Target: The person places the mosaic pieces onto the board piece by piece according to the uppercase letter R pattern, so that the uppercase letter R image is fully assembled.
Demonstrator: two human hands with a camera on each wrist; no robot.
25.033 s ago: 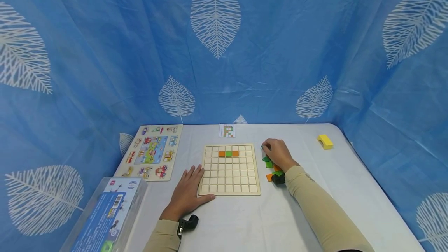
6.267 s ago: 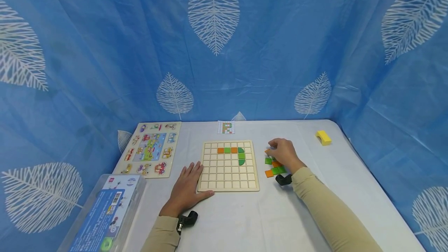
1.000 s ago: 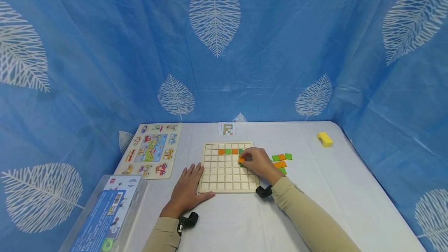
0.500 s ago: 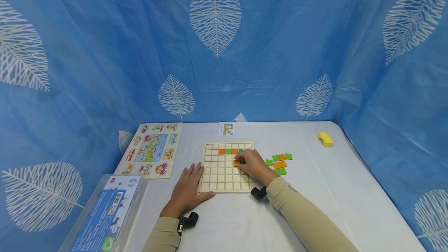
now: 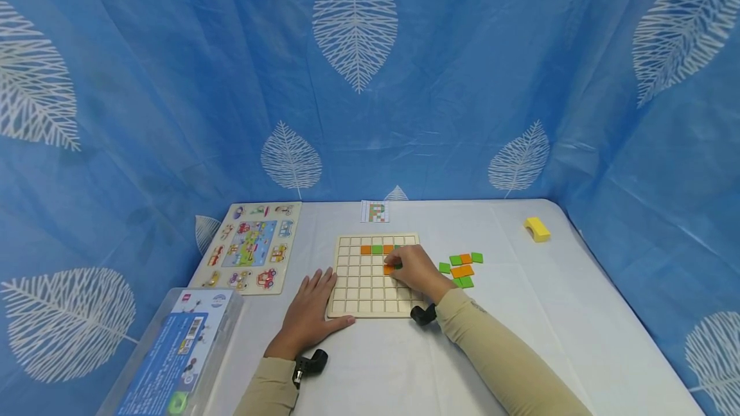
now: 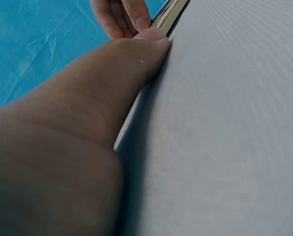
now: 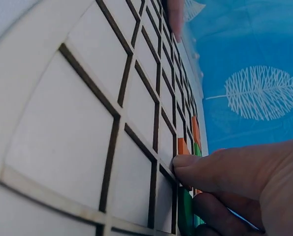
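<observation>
A wooden grid board (image 5: 352,297) lies on the white table. Orange and green square tiles (image 5: 377,250) fill part of an upper row. My right hand (image 5: 417,269) pinches an orange square tile (image 5: 388,269) at a grid square two rows below. In the right wrist view the thumb presses on the orange tile (image 7: 183,146), beside a dark green rounded tile (image 7: 185,211); my fingers cover part of both. My left hand (image 5: 309,310) lies flat with fingers spread at the board's left side, the thumb (image 6: 136,54) touching its near corner.
Several loose green and orange tiles (image 5: 462,271) lie right of the board. A pattern card (image 5: 375,212) sits behind it, a yellow arch block (image 5: 537,230) far right. At left are a vehicle puzzle board (image 5: 283,281) and a clear plastic case (image 5: 179,352).
Over the longer span, dark green rounded tiles and a green square joined the row's right end. In the last second my right hand moved the orange tile left and down; the left stayed.
</observation>
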